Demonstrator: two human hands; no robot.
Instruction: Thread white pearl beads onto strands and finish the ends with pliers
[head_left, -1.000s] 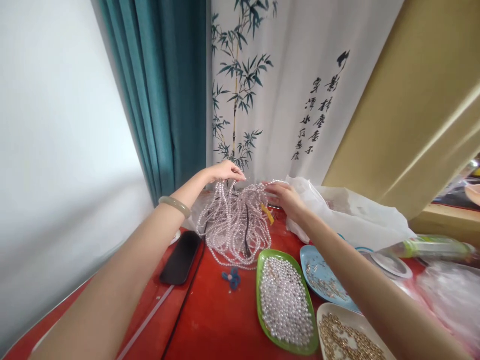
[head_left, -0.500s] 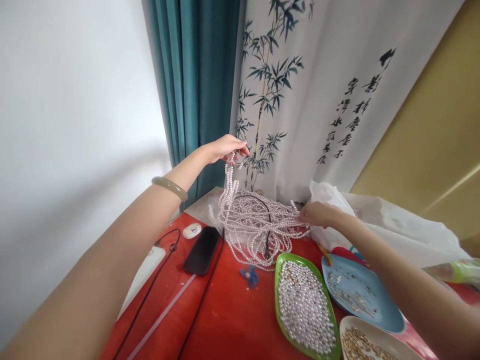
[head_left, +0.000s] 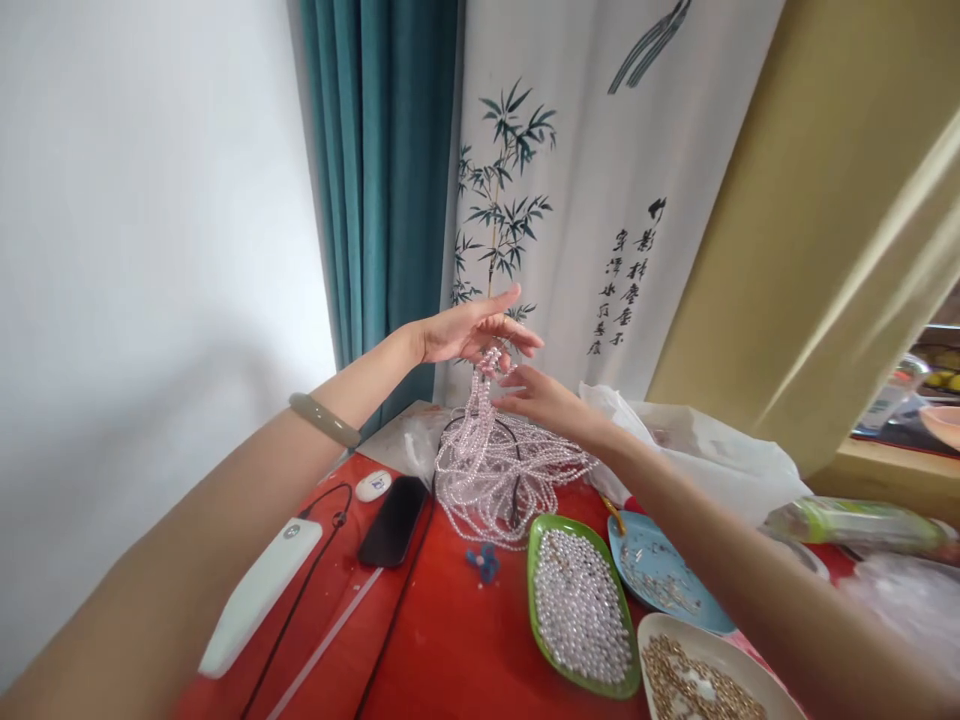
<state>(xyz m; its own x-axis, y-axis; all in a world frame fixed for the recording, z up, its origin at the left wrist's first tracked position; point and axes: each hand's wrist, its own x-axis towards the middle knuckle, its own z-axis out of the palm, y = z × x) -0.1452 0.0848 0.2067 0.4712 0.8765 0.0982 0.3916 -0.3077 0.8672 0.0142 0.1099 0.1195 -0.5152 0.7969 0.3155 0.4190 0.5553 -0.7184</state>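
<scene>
My left hand (head_left: 476, 330), with a bangle on its wrist, is raised above the table. Its thumb and index finger stretch out while its lower fingers hold a bunch of pearl bead strands (head_left: 480, 400). The bunch hangs down into a loose heap of the same pale pink strands on the table. Close below and to the right, my right hand (head_left: 551, 400) reaches in with bent fingertips at the top of the bunch. It seems to pinch a strand end there, though the fingertips partly hide it.
A green tray (head_left: 532, 590) holds loose pearl beads. Beside it are a blue plate (head_left: 720, 618) with small pieces and a cream dish (head_left: 651, 625) of gold beads. A phone (head_left: 392, 522), a white power bank (head_left: 262, 598), cables and a blue flower-like piece (head_left: 482, 562) lie left. Plastic bags (head_left: 720, 450) stand behind.
My right hand has moved from the right side of the strand heap up to my left hand. My left hand's thumb and index finger have spread. The view has turned right.
</scene>
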